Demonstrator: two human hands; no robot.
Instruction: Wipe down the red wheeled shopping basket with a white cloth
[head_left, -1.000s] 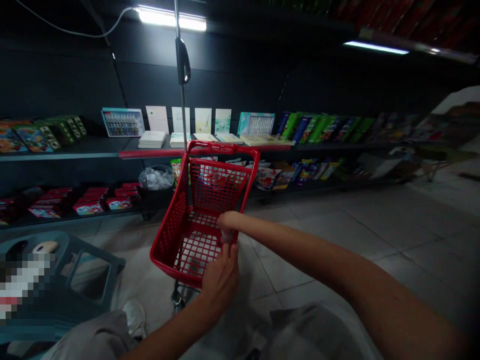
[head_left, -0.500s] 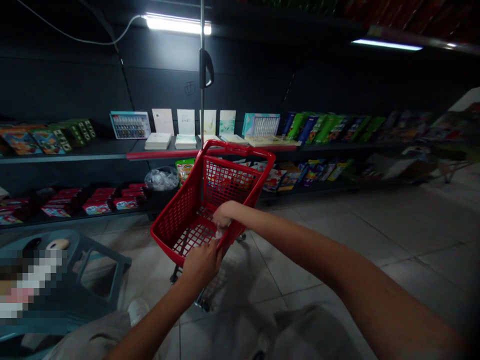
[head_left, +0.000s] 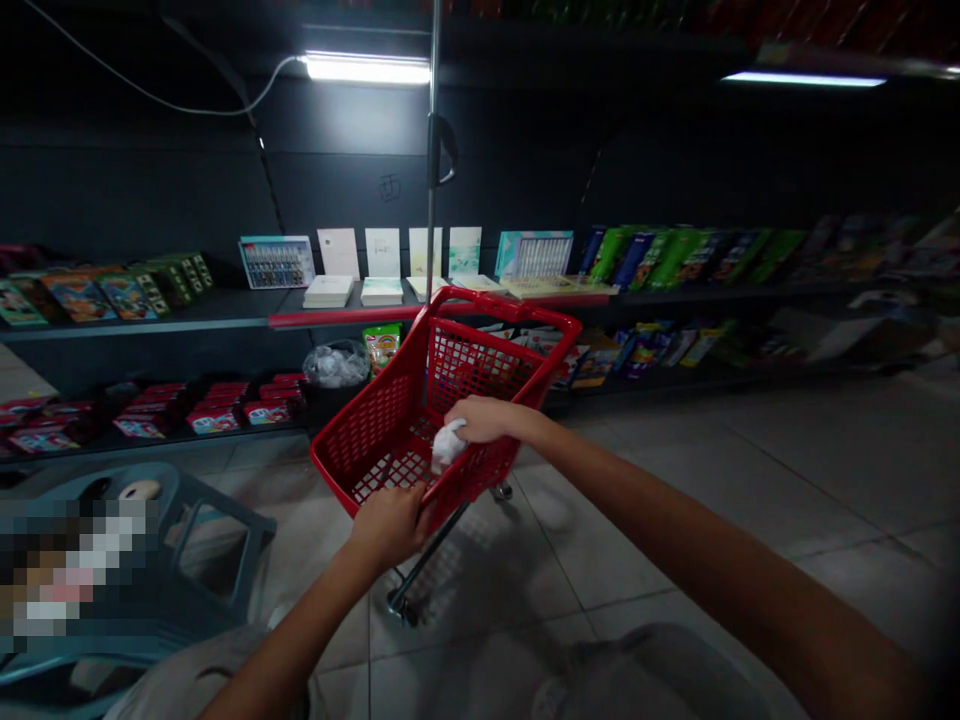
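Observation:
A red plastic shopping cart (head_left: 373,420) with lattice sides stands in front of me, its inside facing up. My left hand (head_left: 391,522) is closed over the near rim of the basket. Reaching over the right side, my right hand (head_left: 484,418) grips a crumpled white cloth (head_left: 448,446), which hangs against the inner face of the right wall. Whether it is cloth or tissue is hard to make out. Part of the basket floor is hidden behind my hands.
Behind the cart runs a dark shelf (head_left: 225,310) with notebooks, marker sets and snack packs. A metal pole (head_left: 433,210) rises behind the basket. At my left stands a blue-grey plastic stool (head_left: 259,530) with things on it. Tiled floor (head_left: 675,500) stretches to the right.
My right hand has moved up and right along the right wall, and more of the white cloth shows. My left hand stays on the near rim. The view has shifted slightly.

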